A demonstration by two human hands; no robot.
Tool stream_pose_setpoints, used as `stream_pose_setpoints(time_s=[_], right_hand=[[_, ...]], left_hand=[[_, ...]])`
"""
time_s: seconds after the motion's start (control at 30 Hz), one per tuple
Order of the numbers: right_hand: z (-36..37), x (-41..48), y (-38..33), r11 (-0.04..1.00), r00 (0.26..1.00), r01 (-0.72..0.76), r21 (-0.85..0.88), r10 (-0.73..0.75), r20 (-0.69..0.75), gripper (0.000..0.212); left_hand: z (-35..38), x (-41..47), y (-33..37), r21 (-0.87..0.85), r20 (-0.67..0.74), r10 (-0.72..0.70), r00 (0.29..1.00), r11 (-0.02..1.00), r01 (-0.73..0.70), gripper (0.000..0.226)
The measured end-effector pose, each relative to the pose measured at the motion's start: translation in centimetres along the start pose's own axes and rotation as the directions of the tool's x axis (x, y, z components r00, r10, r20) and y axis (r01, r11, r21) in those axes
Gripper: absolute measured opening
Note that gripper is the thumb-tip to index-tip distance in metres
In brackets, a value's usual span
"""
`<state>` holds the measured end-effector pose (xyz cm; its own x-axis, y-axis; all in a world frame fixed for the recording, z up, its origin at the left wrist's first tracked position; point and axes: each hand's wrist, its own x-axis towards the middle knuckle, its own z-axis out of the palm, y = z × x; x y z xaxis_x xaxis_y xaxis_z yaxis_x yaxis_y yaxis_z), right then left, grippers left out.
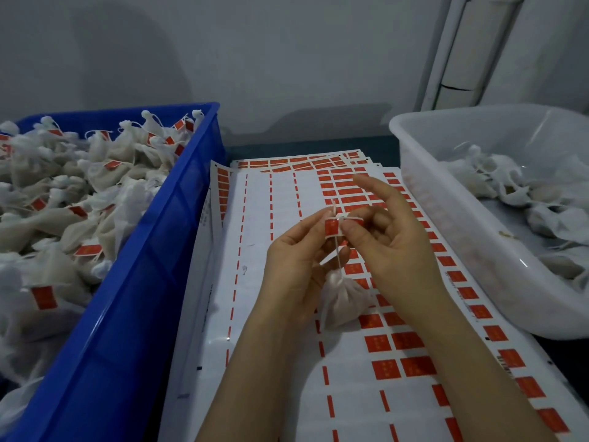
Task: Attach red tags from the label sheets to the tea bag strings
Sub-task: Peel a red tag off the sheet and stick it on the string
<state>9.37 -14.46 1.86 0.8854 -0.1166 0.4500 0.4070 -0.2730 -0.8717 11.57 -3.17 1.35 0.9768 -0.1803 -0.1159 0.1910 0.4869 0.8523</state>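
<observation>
A small white tea bag point(342, 298) hangs by its white string point(338, 250) above the label sheets point(280, 314). A red tag point(331, 226) is folded around the string near its top. My left hand point(298, 266) pinches the left half of the tag between thumb and fingertips. My right hand point(392, 244) pinches the tag's right half with thumb and a curled finger, its index finger stretched up and away. Rows of red tags point(385, 342) remain on the sheets' right part; the left columns are peeled.
A blue crate point(153, 250) on the left is heaped with tagged tea bags point(63, 193). A translucent white bin point(446, 218) on the right holds untagged tea bags point(526, 193). A grey wall stands behind the table.
</observation>
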Motion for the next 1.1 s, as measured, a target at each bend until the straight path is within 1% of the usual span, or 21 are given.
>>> stream_pose_setpoints(time_s=[0.1, 0.27, 0.37, 0.43, 0.57, 0.7, 0.77, 0.83, 0.9, 1.0, 1.1], right_hand=[[0.04, 0.04, 0.06, 1.000, 1.000, 0.000, -0.004, 0.000, -0.001, 0.044], [-0.04, 0.05, 0.25, 0.999, 0.999, -0.029, 0.013, 0.029, -0.015, 0.043], [-0.08, 0.02, 0.25, 0.999, 0.999, -0.036, 0.016, 0.036, -0.023, 0.041], [-0.12, 0.11, 0.28, 0.999, 0.999, -0.043, 0.026, 0.044, -0.028, 0.038], [-0.12, 0.24, 0.39, 0.997, 0.995, -0.070, 0.029, 0.071, -0.064, 0.035], [-0.29, 0.30, 0.70, 0.992, 0.985, -0.102, 0.068, 0.110, -0.135, 0.033], [-0.35, 0.34, 0.80, 0.992, 0.981, -0.110, 0.063, 0.118, -0.151, 0.031], [-0.33, 0.38, 0.78, 0.993, 0.982, -0.107, 0.049, 0.113, -0.149, 0.029], [-0.32, 0.34, 0.72, 0.995, 0.985, -0.090, 0.040, 0.095, -0.141, 0.025], [-0.37, 0.29, 0.72, 0.995, 0.987, -0.080, 0.051, 0.087, -0.135, 0.020], [-0.28, 0.28, 0.92, 0.996, 0.990, -0.082, -0.028, 0.078, -0.120, 0.017]], left_hand=[[0.09, -0.03, -0.03, 0.009, 0.001, 0.010, 1.000, 1.000, -0.010, 0.021], [0.08, 0.02, -0.09, -0.004, 0.028, 0.017, 0.999, 1.000, -0.017, 0.014], [0.09, 0.04, -0.20, -0.001, 0.042, 0.032, 0.999, 0.999, -0.032, 0.014], [0.12, 0.00, -0.23, 0.023, 0.040, 0.052, 0.998, 0.998, -0.053, 0.016], [0.46, -0.15, -0.26, 0.079, 0.051, 0.104, 0.993, 0.991, -0.108, 0.034], [0.86, -0.22, -0.64, 0.175, 0.055, 0.171, 0.984, 0.968, -0.178, 0.034], [0.82, -0.24, -0.87, 0.224, 0.043, 0.210, 0.977, 0.951, -0.214, 0.031], [0.69, -0.22, -0.94, 0.234, 0.012, 0.237, 0.971, 0.944, -0.233, 0.024], [0.52, -0.07, -0.93, 0.240, -0.033, 0.250, 0.968, 0.942, -0.235, 0.019], [0.37, 0.16, -0.90, 0.249, -0.078, 0.252, 0.964, 0.942, -0.226, 0.018], [0.42, 0.19, -0.98, 0.296, -0.101, 0.304, 0.947, 0.918, -0.263, 0.017]])
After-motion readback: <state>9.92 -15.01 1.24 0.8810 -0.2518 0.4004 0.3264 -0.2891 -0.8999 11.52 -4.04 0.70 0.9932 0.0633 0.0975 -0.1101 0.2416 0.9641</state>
